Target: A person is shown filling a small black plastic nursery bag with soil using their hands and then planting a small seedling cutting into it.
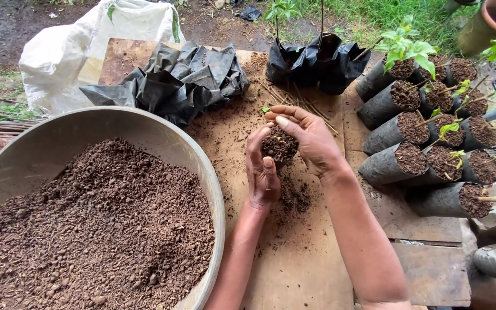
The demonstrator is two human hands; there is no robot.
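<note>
Small grow bag: a black, soil-filled bag is held upright near the middle of the tabletop, at 3 o'clock from the big basin.
Seedling: a tiny green shoot is seen at the bag's 11 o'clock edge; it is judged fragile.
Left hand: it is cupped half closed against the bag's 9 o'clock side, thumb raised along the rim.
Right hand: it is curled over the bag's top and 3 o'clock side, fingertips pressed toward the soil.
Handling: the bag is judged soft and floppy, moderately heavy with loose soil, easily spilled; it is best taken low around the walls with both hands, never by the shoot.
Spilled soil: a dark patch lies at 6 o'clock, just below the bag.
Basin: a wide grey bowl heaped with brown potting mix is set at 8 o'clock.
Empty bags: a crumpled black heap lies at 11 o'clock.
Filled bags: rows with planted cuttings are laid tilted at 3 o'clock.
White sack: it is seen at 10 o'clock, well apart.
</note>
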